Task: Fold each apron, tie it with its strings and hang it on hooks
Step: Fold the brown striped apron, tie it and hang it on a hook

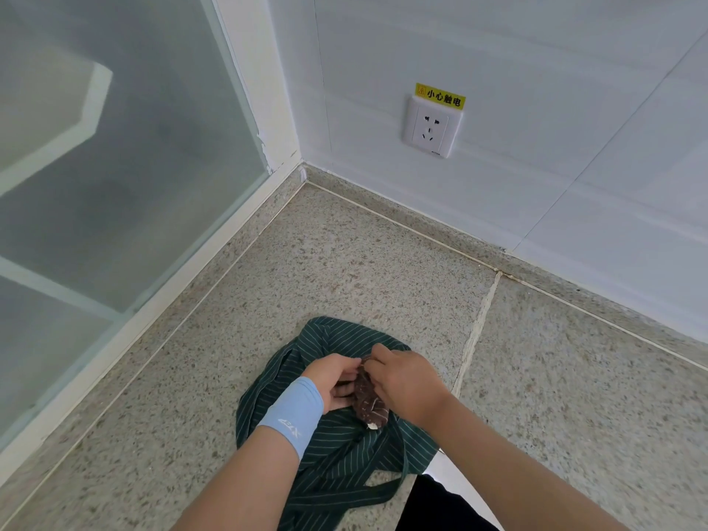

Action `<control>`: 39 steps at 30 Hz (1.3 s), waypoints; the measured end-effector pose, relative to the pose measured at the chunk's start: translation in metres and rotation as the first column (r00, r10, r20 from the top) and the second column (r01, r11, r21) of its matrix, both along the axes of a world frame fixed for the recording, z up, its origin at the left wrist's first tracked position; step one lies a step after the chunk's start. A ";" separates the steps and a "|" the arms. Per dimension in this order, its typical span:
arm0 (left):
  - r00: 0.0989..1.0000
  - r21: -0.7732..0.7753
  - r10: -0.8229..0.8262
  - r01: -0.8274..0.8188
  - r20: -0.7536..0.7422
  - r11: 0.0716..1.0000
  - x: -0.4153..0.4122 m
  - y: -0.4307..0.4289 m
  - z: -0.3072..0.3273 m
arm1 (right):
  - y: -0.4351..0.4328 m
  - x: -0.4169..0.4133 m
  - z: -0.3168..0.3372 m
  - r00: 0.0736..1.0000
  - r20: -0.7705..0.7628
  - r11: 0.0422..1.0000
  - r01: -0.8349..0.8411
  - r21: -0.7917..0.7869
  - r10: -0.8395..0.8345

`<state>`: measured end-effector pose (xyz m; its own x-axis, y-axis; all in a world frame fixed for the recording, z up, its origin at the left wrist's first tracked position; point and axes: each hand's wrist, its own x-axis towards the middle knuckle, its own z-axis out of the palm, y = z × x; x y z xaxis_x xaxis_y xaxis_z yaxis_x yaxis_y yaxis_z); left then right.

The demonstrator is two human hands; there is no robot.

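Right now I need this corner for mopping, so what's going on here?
A person is working on a dark green striped apron bunched on the speckled stone surface. The left hand and right hand both grip a brown patterned piece on top of it. The apron is not yet neatly folded or hung.

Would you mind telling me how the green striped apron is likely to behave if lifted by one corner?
The green striped apron lies crumpled in soft folds, so it would probably sag and unfold rather than keep shape. Its strap trails loose toward the counter edge and may dangle or snag. It looks thin, so likely light.
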<state>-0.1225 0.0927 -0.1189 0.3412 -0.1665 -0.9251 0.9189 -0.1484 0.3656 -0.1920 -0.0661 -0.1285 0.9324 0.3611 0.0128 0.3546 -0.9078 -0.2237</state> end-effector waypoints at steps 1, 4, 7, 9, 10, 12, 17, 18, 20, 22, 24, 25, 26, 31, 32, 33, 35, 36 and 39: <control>1.000 0.000 0.028 -0.028 -0.011 1.000 -0.001 0.001 -0.001 | -0.001 0.001 0.004 0.998 -0.054 1.000 -0.017 -0.009 0.016; 0.999 -0.008 0.017 -0.017 0.033 1.000 -0.008 -0.003 -0.003 | -0.001 0.003 0.017 0.976 -0.216 0.998 0.015 -0.065 -0.028; 0.982 0.036 -0.059 0.054 0.178 0.998 -0.013 -0.010 -0.001 | 0.003 0.000 0.022 0.946 -0.305 0.992 0.079 -0.103 -0.107; 0.946 0.136 -0.155 0.120 0.284 0.983 -0.016 -0.010 -0.002 | 0.001 -0.001 0.024 0.923 -0.356 0.989 0.120 -0.091 -0.145; 0.909 0.228 -0.236 0.163 0.343 0.960 -0.017 -0.008 -0.007 | -0.002 -0.001 0.025 0.904 -0.396 0.987 0.141 -0.077 -0.161; 0.823 0.405 -0.390 0.217 0.414 0.888 -0.019 -0.001 -0.015 | -0.009 0.001 0.029 0.851 -0.489 0.981 0.187 -0.059 -0.192; 0.878 0.291 -0.260 0.147 0.401 0.945 -0.023 0.005 -0.088 | -0.022 0.002 0.035 0.730 -0.639 0.951 0.308 -0.009 -0.243; 0.893 0.262 -0.225 0.127 0.389 0.957 -0.026 0.002 -0.078 | -0.022 0.001 0.036 0.715 -0.654 0.942 0.334 0.009 -0.247; 0.920 0.203 -0.134 0.062 0.368 0.977 -0.034 -0.006 -0.032 | -0.019 0.000 0.034 0.699 -0.668 0.926 0.375 0.041 -0.253; 0.936 0.167 -0.056 -0.003 0.348 0.986 -0.039 -0.013 -0.013 | -0.021 -0.005 0.028 0.684 -0.678 0.904 0.422 0.069 -0.268; 0.936 0.170 -0.045 -0.016 0.348 0.985 -0.042 -0.015 -0.016 | -0.025 -0.012 0.021 0.645 -0.710 0.862 0.495 0.107 -0.282; 0.936 0.180 -0.046 -0.019 0.349 0.983 -0.042 -0.016 -0.018 | -0.027 -0.014 0.018 0.627 -0.724 0.838 0.531 0.125 -0.289; 0.934 0.198 -0.042 -0.031 0.354 0.980 -0.042 -0.015 -0.028 | -0.028 -0.015 0.016 0.612 -0.735 0.817 0.560 0.141 -0.292; 0.925 0.297 -0.075 -0.043 0.372 0.954 -0.040 -0.014 -0.071 | -0.032 -0.014 0.009 0.563 -0.776 0.759 0.627 0.176 -0.285; 0.924 0.303 -0.085 -0.035 0.374 0.952 -0.039 -0.015 -0.066 | -0.033 -0.014 0.009 0.564 -0.774 0.755 0.631 0.177 -0.289; 0.925 0.307 -0.088 -0.031 0.369 0.951 -0.038 -0.016 -0.066 | -0.034 -0.014 0.007 0.566 -0.769 0.754 0.634 0.175 -0.297; 0.928 0.304 -0.092 -0.024 0.361 0.952 -0.036 -0.018 -0.060 | -0.034 -0.014 0.006 0.556 -0.771 0.747 0.645 0.163 -0.311; 0.931 0.306 -0.102 -0.011 0.351 0.952 -0.036 -0.020 -0.048 | -0.035 -0.013 0.006 0.543 -0.781 0.747 0.647 0.153 -0.310; 0.926 0.252 -0.152 0.064 0.345 0.966 -0.034 -0.025 -0.011 | -0.037 -0.015 0.008 0.544 -0.768 0.759 0.640 0.119 -0.339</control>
<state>-0.1563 0.0675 -0.1295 0.6487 -0.0167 -0.7608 0.7060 -0.3600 0.6099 -0.2069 -0.1029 -0.1208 0.7454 -0.0489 -0.6648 -0.5095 -0.6849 -0.5209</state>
